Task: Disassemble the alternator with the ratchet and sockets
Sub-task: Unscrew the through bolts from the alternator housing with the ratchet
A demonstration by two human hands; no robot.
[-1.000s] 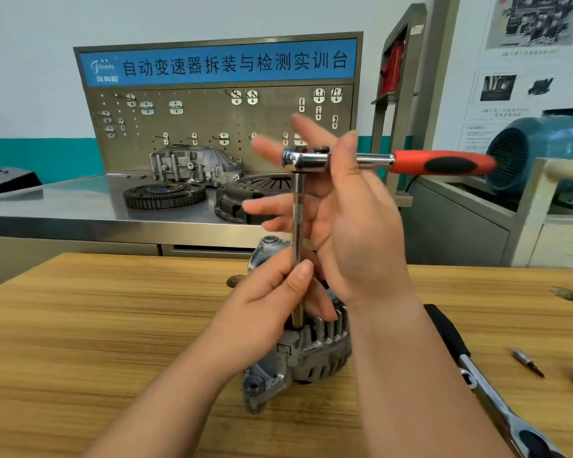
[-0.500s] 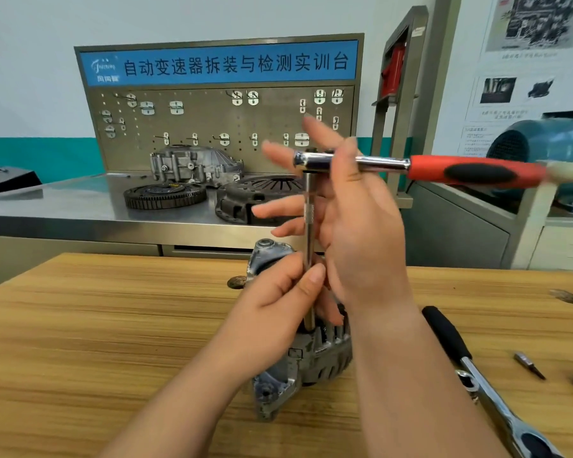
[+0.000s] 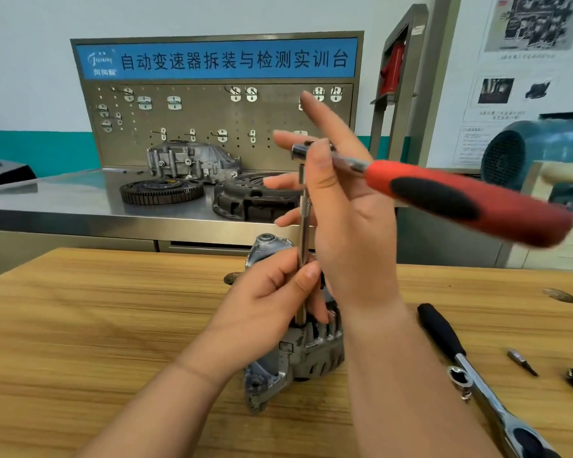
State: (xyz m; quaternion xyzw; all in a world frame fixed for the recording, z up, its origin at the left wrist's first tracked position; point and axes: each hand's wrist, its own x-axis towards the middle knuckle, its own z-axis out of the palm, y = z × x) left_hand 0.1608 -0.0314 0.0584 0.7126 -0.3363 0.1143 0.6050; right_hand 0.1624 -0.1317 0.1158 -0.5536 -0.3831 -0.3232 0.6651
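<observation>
Grey cast metal, the alternator [image 3: 298, 355] sits on the wooden table [image 3: 80, 342] at lower centre of the frame, partly hidden by both hands. Its finned body lies to the right. One mounting lug points toward the bottom of the frame and another rises at the far side, so its long axis seems to run from near to far.

The case looks whole, with both halves together, so I judge the job is early: one fastener is being worked, and the rest and the splitting of the case remain.

A slim extension bar [image 3: 303, 226] stands upright from the case. Its lower end, and any socket on it, are hidden behind the left hand [image 3: 272, 302], which pinches the bar low down between thumb and curled fingers.

On top sits the ratchet [image 3: 460, 196], its red and black handle pointing to the right edge and dipping slightly. The right hand [image 3: 344, 226] has its thumb laid over the ratchet's neck, with the other fingers straight and spread behind it.

At lower right lie a second ratchet [image 3: 470, 375] with a black handle and a small bit [image 3: 521, 361]. A steel bench [image 3: 63, 203] across the middle carries a toothed ring [image 3: 161, 190].
</observation>
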